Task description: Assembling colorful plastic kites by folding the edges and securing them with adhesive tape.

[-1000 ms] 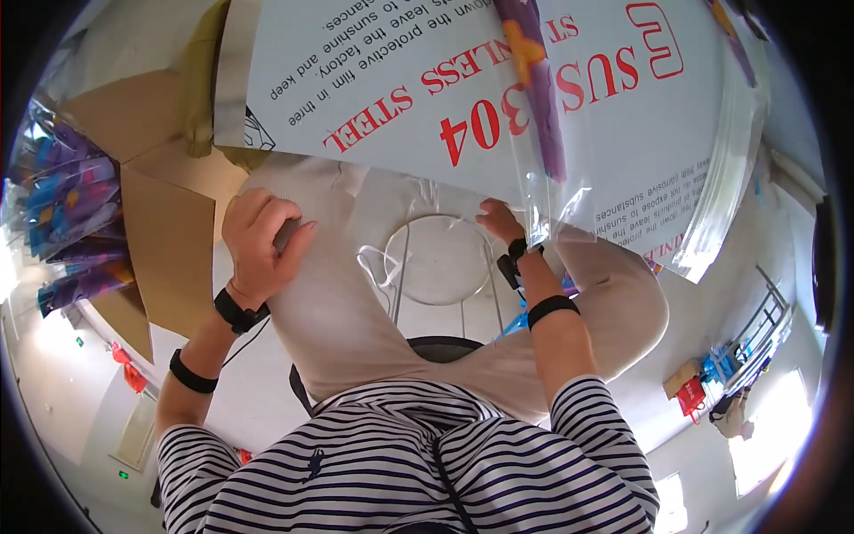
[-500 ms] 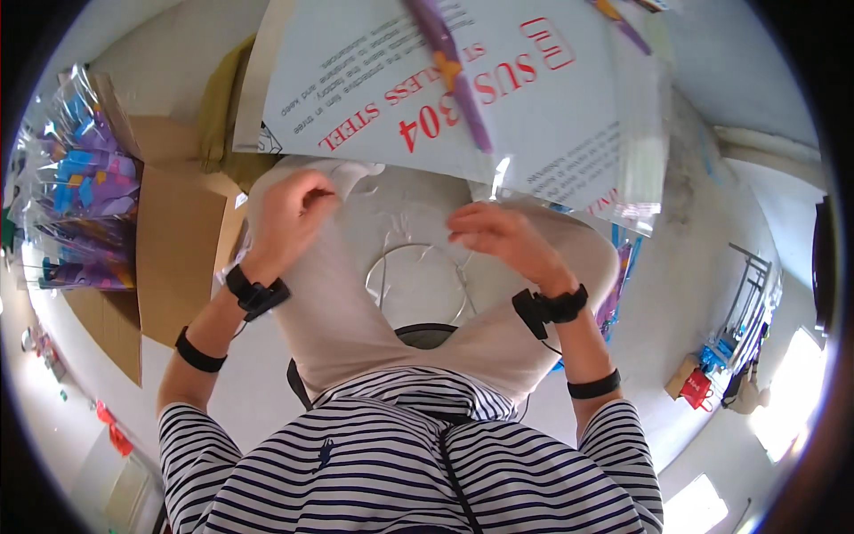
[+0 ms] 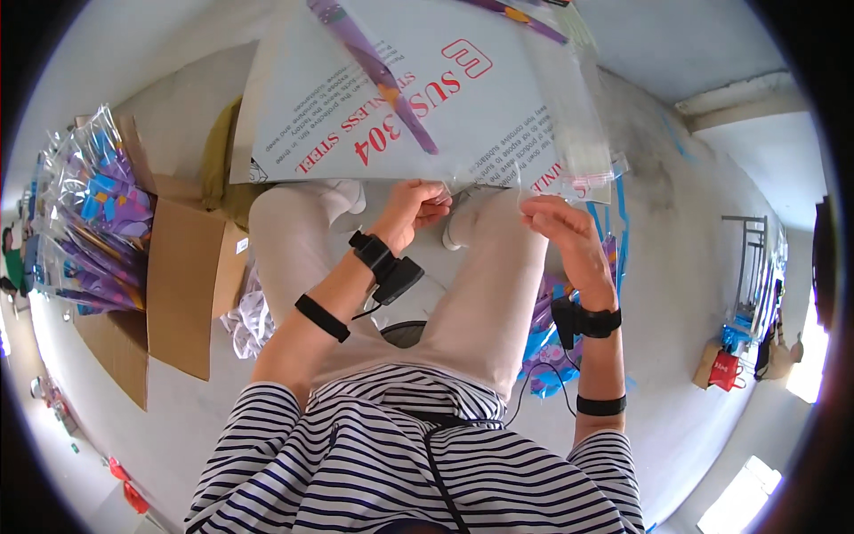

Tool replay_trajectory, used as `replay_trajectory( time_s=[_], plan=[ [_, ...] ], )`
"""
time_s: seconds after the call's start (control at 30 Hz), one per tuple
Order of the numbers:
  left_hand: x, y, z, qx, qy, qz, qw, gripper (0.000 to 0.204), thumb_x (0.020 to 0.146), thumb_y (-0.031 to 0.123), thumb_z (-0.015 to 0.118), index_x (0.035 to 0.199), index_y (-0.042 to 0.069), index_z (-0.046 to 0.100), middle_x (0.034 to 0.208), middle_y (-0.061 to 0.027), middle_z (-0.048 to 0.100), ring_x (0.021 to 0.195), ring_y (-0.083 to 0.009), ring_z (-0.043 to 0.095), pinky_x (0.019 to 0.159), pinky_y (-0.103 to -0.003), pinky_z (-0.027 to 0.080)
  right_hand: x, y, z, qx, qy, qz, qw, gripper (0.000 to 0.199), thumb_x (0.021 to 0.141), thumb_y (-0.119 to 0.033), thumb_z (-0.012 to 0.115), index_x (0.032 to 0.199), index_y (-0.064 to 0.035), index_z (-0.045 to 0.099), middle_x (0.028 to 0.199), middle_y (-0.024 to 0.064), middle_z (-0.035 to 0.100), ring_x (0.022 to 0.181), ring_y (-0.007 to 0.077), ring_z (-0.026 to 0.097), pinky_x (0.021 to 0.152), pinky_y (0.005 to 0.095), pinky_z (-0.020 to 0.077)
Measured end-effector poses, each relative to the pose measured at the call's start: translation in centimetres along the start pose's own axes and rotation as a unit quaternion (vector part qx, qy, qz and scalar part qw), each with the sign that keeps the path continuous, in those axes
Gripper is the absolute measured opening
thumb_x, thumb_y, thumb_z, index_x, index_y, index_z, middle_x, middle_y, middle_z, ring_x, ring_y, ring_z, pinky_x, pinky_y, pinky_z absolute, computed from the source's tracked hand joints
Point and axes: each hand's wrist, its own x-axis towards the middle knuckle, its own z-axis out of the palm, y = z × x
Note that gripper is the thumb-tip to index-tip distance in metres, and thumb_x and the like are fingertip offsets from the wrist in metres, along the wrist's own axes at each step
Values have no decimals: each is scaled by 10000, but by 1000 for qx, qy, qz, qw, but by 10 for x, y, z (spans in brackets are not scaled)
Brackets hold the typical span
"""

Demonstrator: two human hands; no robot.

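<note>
A clear plastic bag (image 3: pixel 485 178), hard to make out, stretches along the near edge of the board-topped table. My left hand (image 3: pixel 414 212) pinches its left side with closed fingers. On its other side my right hand (image 3: pixel 562 230) has thumb and fingers pressed together on the film. Just beyond them, a long flat purple folded piece (image 3: pixel 382 80) with orange spots lies slantwise on the table's white printed sheet (image 3: pixel 311 133). To the right is a stack of clear plastic bags (image 3: pixel 578 116) at the table's edge. Another purple strip (image 3: pixel 520 18) lies at the far side.
An open cardboard box (image 3: pixel 182 285) stands at the left, with bagged purple and blue pieces (image 3: pixel 111 214) sticking out. More purple and blue pieces (image 3: pixel 547 343) are low beside my right leg. A metal rack (image 3: pixel 752 267) and a red bag (image 3: pixel 725 369) are far right.
Both hands have moved right, up to the table's near edge, and now hold the clear film between them. My view has shifted, so the table appears farther left.
</note>
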Motion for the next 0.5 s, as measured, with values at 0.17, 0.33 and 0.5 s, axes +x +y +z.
replay_trajectory(
  time_s=[0.17,0.33,0.5],
  plan=[
    [-7,-9,-3,12,8,-13,1000,161,945,217,659,991,63,645,949,-78,709,836,-179,682,778,-328,545,-19,10,-14,-16,-66,37,997,260,963,-152,612,1106,39,716,1056,71,710,968,159,667,941,307,500],
    [-13,-19,-15,20,12,-20,1000,206,939,265,681,991,73,629,926,-74,706,801,-175,674,761,-328,547,-34,18,-13,-18,-73,83,994,226,970,-135,598,1038,37,727,999,71,714,884,141,668,845,291,531],
    [-40,-28,5,114,-20,-92,989,261,879,313,770,916,92,636,861,-36,676,781,-141,663,737,-277,543,-30,32,-14,-82,-104,145,981,234,968,-156,601,964,30,744,881,60,727,831,131,679,804,270,534]
  ],
)
